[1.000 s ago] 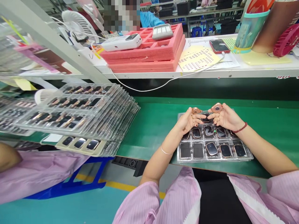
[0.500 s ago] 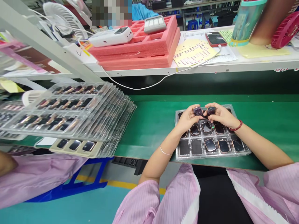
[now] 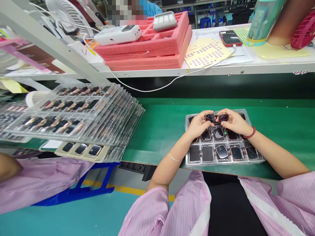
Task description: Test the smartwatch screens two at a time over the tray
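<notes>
2 gold-rimmed watches [image 3: 210, 117] show dark screens above a tray [image 3: 201, 154].

The watches [image 3: 223, 117] are black with copper rims — the tabletop [image 3: 159, 131] green, the sleeve [image 3: 147, 208] striped pink.

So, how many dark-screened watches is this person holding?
2: one gold-rimmed, dark-screened rounded watch in the left hand, a second such watch in the right hand. The hands could hide more.

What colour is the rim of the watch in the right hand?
Rose gold; the watch in the right hand shows best in the head view.
</notes>
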Tool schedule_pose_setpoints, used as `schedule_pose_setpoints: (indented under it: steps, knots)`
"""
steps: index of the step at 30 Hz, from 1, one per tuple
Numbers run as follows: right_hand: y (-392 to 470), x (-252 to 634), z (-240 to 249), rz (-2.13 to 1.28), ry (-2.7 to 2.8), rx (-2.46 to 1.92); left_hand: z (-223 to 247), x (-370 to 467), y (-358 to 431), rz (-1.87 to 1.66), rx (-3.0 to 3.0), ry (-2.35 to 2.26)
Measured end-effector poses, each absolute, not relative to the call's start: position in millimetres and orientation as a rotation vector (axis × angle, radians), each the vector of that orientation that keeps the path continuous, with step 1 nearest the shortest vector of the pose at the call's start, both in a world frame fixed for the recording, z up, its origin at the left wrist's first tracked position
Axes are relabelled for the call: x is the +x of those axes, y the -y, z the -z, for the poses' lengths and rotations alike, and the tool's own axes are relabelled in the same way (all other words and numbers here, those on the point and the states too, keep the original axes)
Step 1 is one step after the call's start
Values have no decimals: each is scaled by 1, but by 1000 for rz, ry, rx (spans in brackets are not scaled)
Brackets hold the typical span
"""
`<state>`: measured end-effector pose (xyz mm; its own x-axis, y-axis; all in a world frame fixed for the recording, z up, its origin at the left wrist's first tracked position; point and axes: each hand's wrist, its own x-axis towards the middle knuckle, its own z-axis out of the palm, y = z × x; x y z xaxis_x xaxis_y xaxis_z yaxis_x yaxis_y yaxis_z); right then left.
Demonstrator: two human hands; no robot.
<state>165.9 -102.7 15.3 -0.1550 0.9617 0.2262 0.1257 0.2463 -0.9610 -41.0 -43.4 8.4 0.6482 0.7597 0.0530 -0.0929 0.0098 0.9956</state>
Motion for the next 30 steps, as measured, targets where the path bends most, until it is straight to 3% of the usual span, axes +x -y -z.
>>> schedule_pose_setpoints:
  steps: [30]
  knots:
    - [106,165,-17,-976,1649,-1152,-6,-41,43,-706,1471,-638]
